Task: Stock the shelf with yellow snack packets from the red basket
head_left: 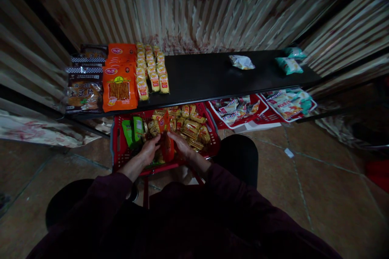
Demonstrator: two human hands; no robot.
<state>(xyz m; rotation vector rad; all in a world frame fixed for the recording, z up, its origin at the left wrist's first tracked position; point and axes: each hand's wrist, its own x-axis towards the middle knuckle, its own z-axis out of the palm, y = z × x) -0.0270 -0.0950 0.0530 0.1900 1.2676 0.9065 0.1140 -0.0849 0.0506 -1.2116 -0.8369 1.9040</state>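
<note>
Over a red shopping basket (214,135), an orange snack packet (167,149) stands on edge between my two hands. My left hand (149,149) has its fingers curled in at the packet's left side. From the right, my right hand (181,145) grips it, fingertips on its upper part. Small clear-wrapped yellow-brown snacks (191,129) fill much of the basket. Green packets (133,130) lie at its left. My palms and part of the packet's face are hidden.
A black shelf (197,73) crosses behind the basket. On it stand dark chip bags (84,89), orange packets (120,87), rows of small yellow packs (152,68), a white packet (242,62) and teal packets (288,65). Two more red baskets (263,107) hold packets beneath it.
</note>
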